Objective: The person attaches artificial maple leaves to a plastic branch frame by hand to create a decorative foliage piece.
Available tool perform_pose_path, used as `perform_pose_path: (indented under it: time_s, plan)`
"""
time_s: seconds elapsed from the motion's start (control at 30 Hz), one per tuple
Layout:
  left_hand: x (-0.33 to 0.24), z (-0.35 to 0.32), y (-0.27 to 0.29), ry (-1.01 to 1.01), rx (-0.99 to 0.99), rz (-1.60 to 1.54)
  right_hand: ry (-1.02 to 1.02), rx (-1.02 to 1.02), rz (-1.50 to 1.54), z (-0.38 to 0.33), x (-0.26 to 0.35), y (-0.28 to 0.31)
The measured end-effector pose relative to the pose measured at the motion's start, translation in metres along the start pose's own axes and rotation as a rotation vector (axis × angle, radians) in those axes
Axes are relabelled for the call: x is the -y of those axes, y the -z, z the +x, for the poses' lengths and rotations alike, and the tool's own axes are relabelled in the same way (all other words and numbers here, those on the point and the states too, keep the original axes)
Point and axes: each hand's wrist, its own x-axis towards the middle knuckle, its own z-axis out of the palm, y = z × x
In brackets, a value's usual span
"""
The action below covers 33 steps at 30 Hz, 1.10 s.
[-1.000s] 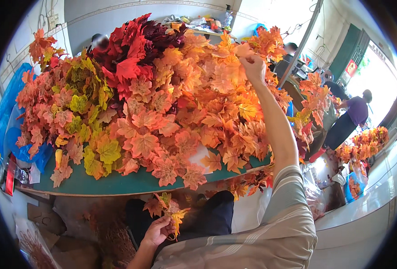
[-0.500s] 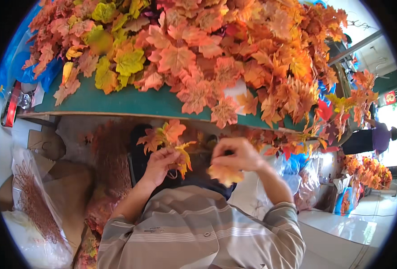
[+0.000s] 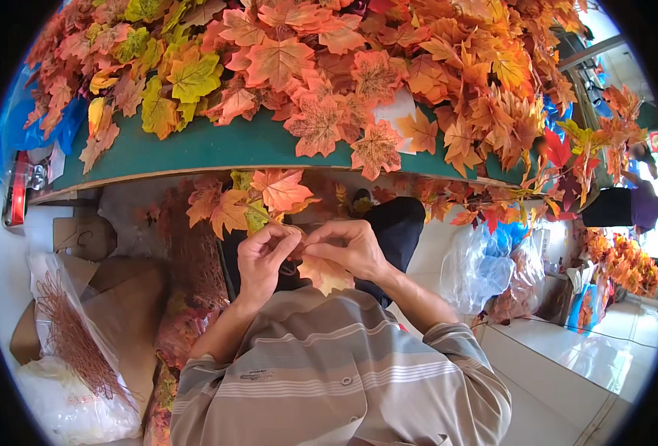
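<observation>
Green tabletop (image 3: 225, 152) crosses the upper part of the view, and a big heap of artificial leaves (image 3: 281, 63) covers most of it and hangs toward its near edge. Just below this edge, in front of the person's chest, is a leaf spray (image 3: 255, 215) with orange and yellow-green leaves. The left hand (image 3: 263, 256) is the nearer one: its thumb and forefinger are pressed together on the lower end, so the spray lies beyond these fingertips. Its long axis runs from the pinch toward the table, leaning a little left, and its leaves point away from the person. The right hand (image 3: 355, 251) faces the left, fingertips very near; its thumb and forefinger are also together, as it seems on the base of a pale orange leaf (image 3: 325, 275), though the exact contact is hidden. This leaf lies below the right fingers, its long axis going down and slightly right, toward the striped shirt (image 3: 307, 372). Farther out, a clear bag (image 3: 76, 338) with thin brown stems is at left; plastic bags (image 3: 474, 260) and a co-worker in purple (image 3: 645, 207) are at right.
</observation>
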Motion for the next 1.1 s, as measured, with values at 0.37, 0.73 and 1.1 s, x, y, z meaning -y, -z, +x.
perform_pose_path:
  time_s: [0.37,0.73,1.1]
  plan:
    - [-0.001,-0.002,-0.005,-0.119,0.017,0.157,0.0,-0.013,0.106,-0.005,-0.008,0.003]
    - [-0.004,-0.003,-0.012,-0.115,0.002,0.144,0.035,0.021,0.113,-0.006,-0.011,0.006]
    - [0.001,-0.004,-0.01,-0.12,-0.018,0.145,0.003,0.003,0.132,-0.006,-0.012,0.006]
